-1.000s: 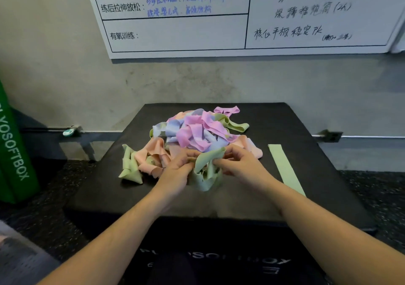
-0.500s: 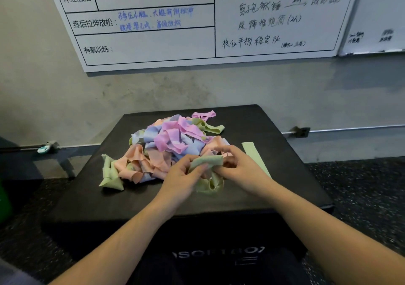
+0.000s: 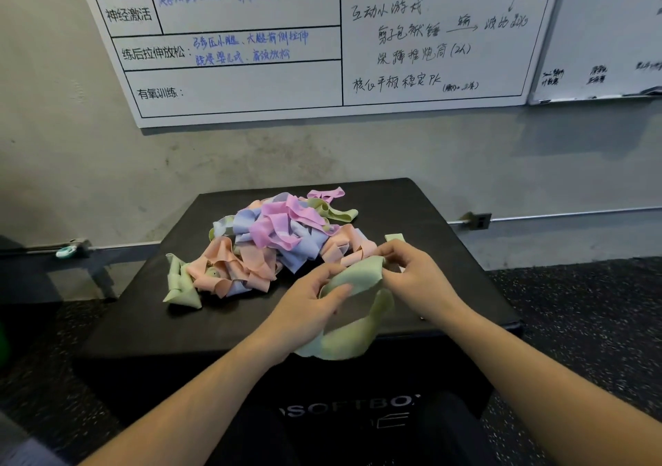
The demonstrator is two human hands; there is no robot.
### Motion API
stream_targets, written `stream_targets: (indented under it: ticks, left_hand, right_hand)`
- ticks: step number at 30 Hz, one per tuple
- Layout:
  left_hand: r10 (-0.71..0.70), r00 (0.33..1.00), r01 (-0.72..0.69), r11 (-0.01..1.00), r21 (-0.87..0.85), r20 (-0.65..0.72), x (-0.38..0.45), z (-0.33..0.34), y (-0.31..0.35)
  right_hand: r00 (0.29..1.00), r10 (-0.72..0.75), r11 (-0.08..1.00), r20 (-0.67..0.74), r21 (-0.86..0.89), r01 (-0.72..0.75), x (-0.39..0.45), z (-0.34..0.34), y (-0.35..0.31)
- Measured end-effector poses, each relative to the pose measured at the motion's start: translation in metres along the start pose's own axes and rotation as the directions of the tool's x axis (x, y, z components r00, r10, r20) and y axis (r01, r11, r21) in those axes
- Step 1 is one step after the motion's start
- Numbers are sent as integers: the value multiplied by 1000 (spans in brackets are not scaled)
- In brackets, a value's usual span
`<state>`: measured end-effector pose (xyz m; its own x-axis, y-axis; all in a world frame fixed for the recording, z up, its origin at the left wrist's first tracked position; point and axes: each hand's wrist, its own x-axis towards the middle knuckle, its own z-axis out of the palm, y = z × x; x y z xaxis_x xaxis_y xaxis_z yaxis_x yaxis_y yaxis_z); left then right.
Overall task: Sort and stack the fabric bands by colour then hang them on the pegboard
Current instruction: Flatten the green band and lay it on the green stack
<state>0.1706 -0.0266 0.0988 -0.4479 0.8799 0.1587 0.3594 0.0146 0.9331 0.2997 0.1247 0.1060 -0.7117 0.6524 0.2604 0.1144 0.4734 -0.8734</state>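
A tangled heap of fabric bands [image 3: 272, 240] in pink, peach, lilac and green lies on the black soft box [image 3: 447, 215]. In front of the heap I hold one green band [image 3: 354, 308] above the box top. My left hand [image 3: 304, 308] grips its left part. My right hand [image 3: 412, 275] pinches its upper right end. The band's loop hangs down between my hands to the box's front edge. A flat green band [image 3: 395, 238] lies behind my right hand, mostly hidden. No pegboard is in view.
A crumpled green band [image 3: 181, 286] lies at the heap's left edge. Whiteboards [image 3: 322, 82] with handwriting hang on the grey wall behind the box. Dark speckled floor [image 3: 591, 322] surrounds the box.
Both hands have lifted the green band off the heap and drawn it toward me, so its loop now hangs open. The camera has turned to the right.
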Motion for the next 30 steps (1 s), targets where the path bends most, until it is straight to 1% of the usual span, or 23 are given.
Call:
stream_targets:
  ticks: [1, 2, 5, 7, 10, 12, 13, 15, 17, 18, 20, 22, 24, 26, 30]
  left_hand:
    - [-1, 1000, 2, 1000, 24, -30, -1, 0, 0]
    - [-15, 997, 16, 1000, 13, -71, -1, 0, 0]
    - [-71, 978, 58, 996, -70, -199, -2, -2, -2]
    - [-76, 965, 58, 995, -77, -252, -4, -4, -1]
    - [-82, 960, 64, 995, -75, -269, -8, -4, 2]
    - [-75, 940, 39, 993, -111, -333, -11, -4, 3]
    - [-72, 921, 16, 989, -146, -382, -12, -6, 4]
    - [-76, 894, -18, 979, -204, -442, -14, -9, 6]
    - [-71, 905, -10, 982, -188, -420, -18, -10, 7]
    - [-66, 919, 2, 987, -163, -388, -20, -9, 9]
    - [-50, 937, 0, 990, -143, -345, -22, -5, 9]
    - [-33, 939, -23, 987, -159, -342, -22, -3, 7]
    - [-28, 940, -36, 983, -180, -341, -23, -3, 7]
    - [-4, 940, -64, 980, -189, -340, -27, -4, 7]
    - [0, 935, -73, 979, -192, -354, -30, -2, 7]
  right_hand:
    - [1000, -1, 999, 17, 48, 1, -3, 0, -1]
    - [999, -1, 996, 41, 92, -3, -5, -1, -2]
    - [991, -2, 984, 132, 179, -22, -14, -5, -5]
    - [982, 25, 972, 186, 225, -67, -20, -8, -9]
    - [955, 65, 965, 291, 225, -135, -27, -13, -14]
    - [934, 93, 964, 344, 202, -171, -32, -15, -12]
    - [935, 104, 966, 338, 191, -176, -33, -16, -11]
    - [963, 106, 974, 247, 169, -150, -35, -17, -10]
    - [985, 93, 983, 143, 144, -114, -33, -18, -9]
    - [989, 92, 986, 117, 128, -107, -33, -19, -10]
    - [987, 99, 986, 126, 118, -114, -33, -20, -13]
    - [981, 115, 975, 155, 170, -141, -34, -22, -14]
    - [977, 134, 970, 166, 180, -164, -35, -24, -12]
    - [974, 161, 971, 160, 151, -185, -37, -25, -8]
    - [979, 190, 980, 78, 42, -193, -39, -25, 2]
